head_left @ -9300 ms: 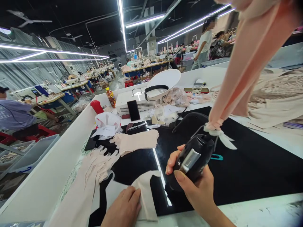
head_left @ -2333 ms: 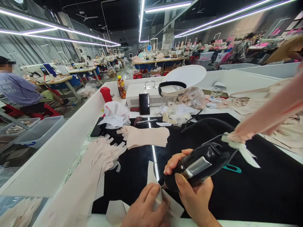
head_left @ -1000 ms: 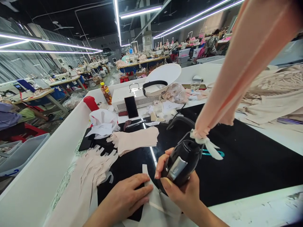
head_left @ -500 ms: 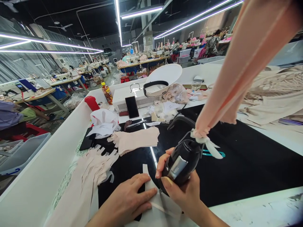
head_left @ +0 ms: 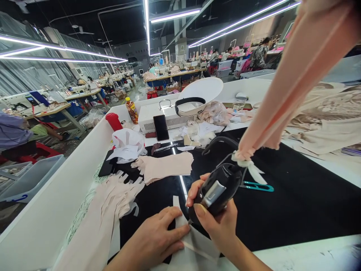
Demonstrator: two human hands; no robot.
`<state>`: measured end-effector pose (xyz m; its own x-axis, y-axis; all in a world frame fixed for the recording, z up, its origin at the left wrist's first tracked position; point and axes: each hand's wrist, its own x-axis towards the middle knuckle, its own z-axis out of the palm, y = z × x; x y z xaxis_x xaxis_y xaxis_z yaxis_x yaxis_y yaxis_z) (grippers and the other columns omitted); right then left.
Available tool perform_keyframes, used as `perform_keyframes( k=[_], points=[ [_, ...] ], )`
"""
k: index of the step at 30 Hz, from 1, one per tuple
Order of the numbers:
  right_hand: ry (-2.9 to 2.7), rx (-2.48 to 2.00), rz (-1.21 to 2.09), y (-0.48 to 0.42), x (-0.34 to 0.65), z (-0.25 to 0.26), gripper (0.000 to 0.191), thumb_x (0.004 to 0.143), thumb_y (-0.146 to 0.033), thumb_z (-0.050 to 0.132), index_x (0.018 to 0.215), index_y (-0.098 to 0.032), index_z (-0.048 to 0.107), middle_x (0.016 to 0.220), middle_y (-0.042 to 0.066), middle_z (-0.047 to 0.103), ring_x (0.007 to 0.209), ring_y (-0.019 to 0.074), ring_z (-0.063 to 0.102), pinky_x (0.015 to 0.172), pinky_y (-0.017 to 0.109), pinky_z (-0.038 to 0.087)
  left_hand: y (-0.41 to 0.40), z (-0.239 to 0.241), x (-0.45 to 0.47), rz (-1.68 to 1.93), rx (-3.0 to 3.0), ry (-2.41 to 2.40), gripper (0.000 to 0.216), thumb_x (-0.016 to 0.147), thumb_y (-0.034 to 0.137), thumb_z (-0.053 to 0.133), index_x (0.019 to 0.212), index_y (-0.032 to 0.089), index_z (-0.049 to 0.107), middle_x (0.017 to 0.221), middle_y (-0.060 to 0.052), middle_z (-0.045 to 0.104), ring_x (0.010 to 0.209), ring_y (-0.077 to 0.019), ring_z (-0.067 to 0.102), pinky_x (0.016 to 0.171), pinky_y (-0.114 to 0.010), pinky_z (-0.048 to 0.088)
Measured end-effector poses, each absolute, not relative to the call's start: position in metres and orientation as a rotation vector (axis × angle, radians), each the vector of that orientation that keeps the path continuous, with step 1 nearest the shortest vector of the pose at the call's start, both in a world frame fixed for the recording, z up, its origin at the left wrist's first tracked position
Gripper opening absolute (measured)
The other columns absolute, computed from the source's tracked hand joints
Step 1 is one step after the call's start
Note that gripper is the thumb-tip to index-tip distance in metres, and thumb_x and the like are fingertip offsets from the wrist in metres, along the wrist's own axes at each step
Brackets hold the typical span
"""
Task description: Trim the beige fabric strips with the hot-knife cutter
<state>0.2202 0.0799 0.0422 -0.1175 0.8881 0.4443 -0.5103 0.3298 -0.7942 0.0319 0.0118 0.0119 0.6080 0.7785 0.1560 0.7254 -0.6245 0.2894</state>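
My right hand is wrapped round a black corded hand tool with a silver switch on its side. The tool leans over a pale strip of material, its lower end hidden by my fingers. On that strip my left hand lies flat, fingers stretched and pressing it to the black mat. A long peach cloth hangs from above and is knotted near the tool's cord. Just right of the tool lie teal thread snips.
Pale pink fabric pieces lie in a stack and a longer pile at the left. Further back are a phone, a white vented box, a sun visor and a bottle. A white wall borders the table.
The view has shifted slightly, so the scene sits a little further right. My right hand and the tool have barely moved along the strip; my left hand still presses it.
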Motion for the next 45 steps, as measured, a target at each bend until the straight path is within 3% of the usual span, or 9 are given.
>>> perform_keyframes(
  k=[22,34,40,45],
  points=[
    [-1.151,-0.425,1.237,0.088,0.209,0.041,0.031,0.091,-0.012,0.071,0.112,-0.032,0.06,0.087,-0.004,0.066,0.069,0.0115,0.064,0.065,0.024,0.057,0.013,0.014,0.031,0.304,2.547,1.259,0.033,0.109,0.037,0.051,0.14,0.027,0.057,0.137,-0.013,0.053,0.129,-0.0276,0.057,0.106,-0.04,0.055],
    [-1.163,-0.458,1.222,0.09,0.201,0.042,0.031,0.088,-0.008,0.07,0.107,-0.031,0.061,0.086,-0.006,0.067,0.065,0.0096,0.062,0.062,0.021,0.056,0.01,0.011,0.031,0.36,2.54,1.27,0.034,0.107,0.036,0.058,0.14,0.028,0.058,0.139,-0.012,0.055,0.126,-0.0266,0.059,0.104,-0.038,0.056],
    [-1.171,-0.432,1.21,0.091,0.201,0.04,0.032,0.087,-0.01,0.072,0.109,-0.031,0.061,0.087,-0.005,0.067,0.067,0.0103,0.065,0.065,0.022,0.059,0.02,0.014,0.028,0.539,2.505,1.264,0.02,0.108,0.029,0.052,0.123,0.021,0.063,0.129,-0.011,0.063,0.122,-0.0232,0.062,0.108,-0.036,0.053],
    [-1.196,-0.452,1.181,0.091,0.203,0.038,0.031,0.087,-0.011,0.072,0.108,-0.03,0.06,0.086,-0.004,0.067,0.069,0.0117,0.066,0.067,0.024,0.06,0.035,0.013,0.027,0.559,2.477,1.202,0.023,0.108,0.022,0.05,0.127,0.017,0.06,0.129,-0.011,0.066,0.13,-0.0229,0.059,0.115,-0.037,0.047]
  ],
)
